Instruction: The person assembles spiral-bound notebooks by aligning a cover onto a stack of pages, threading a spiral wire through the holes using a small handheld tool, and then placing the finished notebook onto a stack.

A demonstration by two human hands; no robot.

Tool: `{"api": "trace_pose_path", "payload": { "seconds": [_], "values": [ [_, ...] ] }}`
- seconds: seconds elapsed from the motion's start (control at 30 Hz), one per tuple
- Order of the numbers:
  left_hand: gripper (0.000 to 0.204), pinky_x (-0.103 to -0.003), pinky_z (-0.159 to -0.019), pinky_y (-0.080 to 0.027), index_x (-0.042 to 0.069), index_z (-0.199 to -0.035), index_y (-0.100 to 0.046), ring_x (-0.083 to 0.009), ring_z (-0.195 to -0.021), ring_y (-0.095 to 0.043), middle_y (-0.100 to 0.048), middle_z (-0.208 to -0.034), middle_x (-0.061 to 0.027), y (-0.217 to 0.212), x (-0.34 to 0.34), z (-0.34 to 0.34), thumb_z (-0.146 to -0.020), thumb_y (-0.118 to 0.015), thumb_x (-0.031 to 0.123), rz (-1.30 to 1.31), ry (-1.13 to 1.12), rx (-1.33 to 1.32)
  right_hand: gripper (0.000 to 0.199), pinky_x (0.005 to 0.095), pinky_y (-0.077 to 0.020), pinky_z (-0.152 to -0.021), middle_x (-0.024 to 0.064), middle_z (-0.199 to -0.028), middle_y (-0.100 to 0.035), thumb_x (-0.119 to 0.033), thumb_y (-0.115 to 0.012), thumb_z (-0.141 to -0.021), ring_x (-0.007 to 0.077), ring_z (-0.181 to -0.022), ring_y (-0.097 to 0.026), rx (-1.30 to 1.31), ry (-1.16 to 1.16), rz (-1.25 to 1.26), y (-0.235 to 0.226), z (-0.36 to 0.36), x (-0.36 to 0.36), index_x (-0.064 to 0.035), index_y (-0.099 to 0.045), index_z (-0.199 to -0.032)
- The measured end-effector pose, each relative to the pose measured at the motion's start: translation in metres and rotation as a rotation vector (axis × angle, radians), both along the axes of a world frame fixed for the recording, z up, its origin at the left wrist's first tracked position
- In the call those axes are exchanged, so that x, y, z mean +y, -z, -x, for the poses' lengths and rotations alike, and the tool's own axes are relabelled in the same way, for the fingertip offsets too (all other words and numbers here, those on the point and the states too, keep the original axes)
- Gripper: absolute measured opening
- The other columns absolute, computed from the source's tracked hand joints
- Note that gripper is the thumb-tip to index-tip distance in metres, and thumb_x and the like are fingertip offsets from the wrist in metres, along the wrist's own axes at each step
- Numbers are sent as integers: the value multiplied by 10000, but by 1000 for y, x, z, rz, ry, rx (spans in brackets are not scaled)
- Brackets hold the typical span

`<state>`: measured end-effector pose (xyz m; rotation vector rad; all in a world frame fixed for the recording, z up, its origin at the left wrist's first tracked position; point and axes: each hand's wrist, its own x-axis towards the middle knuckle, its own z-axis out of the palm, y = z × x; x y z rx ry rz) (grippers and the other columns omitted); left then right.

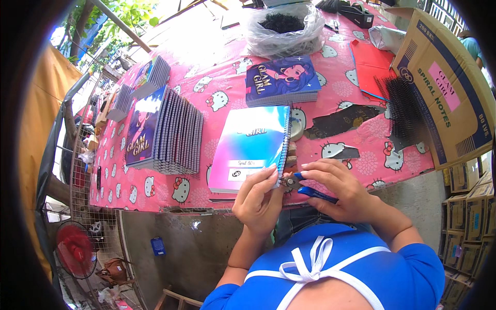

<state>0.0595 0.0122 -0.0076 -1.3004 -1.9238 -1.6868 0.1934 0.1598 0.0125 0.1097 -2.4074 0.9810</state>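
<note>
A spiral notebook (243,150) with a pink-to-blue cover lies near the table's front edge, its wire coil (285,142) along the right side. My left hand (258,200) pinches the notebook's lower right corner by the end of the coil. In my right hand (338,190) is a pair of blue-handled pliers (312,192), its handles spread. The pliers' jaws touch or nearly touch the lower end of the coil; the fingertips partly hide this spot. Behind the notebook's coil side sits a round pale object (296,129), partly covered.
Coil-bound notebooks (178,134) stand stacked at left; unbound ones (283,80) lie beyond. A clear bag (281,31) of black pieces is at the back. Black coils (405,111) lie beside a cardboard box (447,88) at right. The pink tablecloth (217,98) has torn patches.
</note>
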Motion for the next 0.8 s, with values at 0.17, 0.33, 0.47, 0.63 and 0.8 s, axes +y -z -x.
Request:
{"api": "trace_pose_path", "payload": {
  "seconds": [0.17, 0.33, 0.47, 0.63, 0.8],
  "values": [
    [177, -318, -750, -567, -53, -864, -647, -238, -868, -681, -670, -956, -197, 9, -1, 2, -717, -728, -111, -18, 19, -17, 398, 404, -490, -833, 181, -1127, -611, -139, -661, -843, 303, -1003, -606, -77, -154, 225, 3, 2, 9, 2, -561, -1202],
    [210, -346, -799, -568, -62, -897, -636, -261, -911, -671, -659, -980, -205, 10, 0, -1, -716, -708, -140, -104, 46, 48, 387, 285, -543, -627, 173, -993, -667, -221, -534, -959, 186, -779, -666, -641, -487, 1472, 12, 8, 26, 49, -529, -1237],
    [240, -352, -811, -566, -61, -918, -640, -268, -931, -664, -656, -989, -203, 17, 1, 0, -707, -709, -153, -140, 32, 23, 407, 378, -475, -828, 139, -1106, -609, -208, -621, -884, 249, -968, -596, -443, -253, 754, -6, 1, 10, -16, -544, -1234],
    [266, -345, -807, -566, -52, -932, -647, -258, -922, -665, -657, -985, -198, 16, 11, 0, -695, -741, -130, -114, -23, 46, 481, 476, -343, -972, 154, -1220, -521, -167, -687, -779, 343, -1122, -481, -101, 131, -132, -10, -15, 2, -53, -548, -1226],
    [233, -331, -801, -561, -52, -899, -651, -234, -900, -666, -658, -987, -194, 9, 9, 2, -700, -760, -108, -147, -5, 46, 452, 504, -322, -998, 161, -1222, -521, -172, -681, -784, 353, -1141, -471, -231, 457, -182, 53, -30, 33, -46, -553, -1199]
  ]
}}
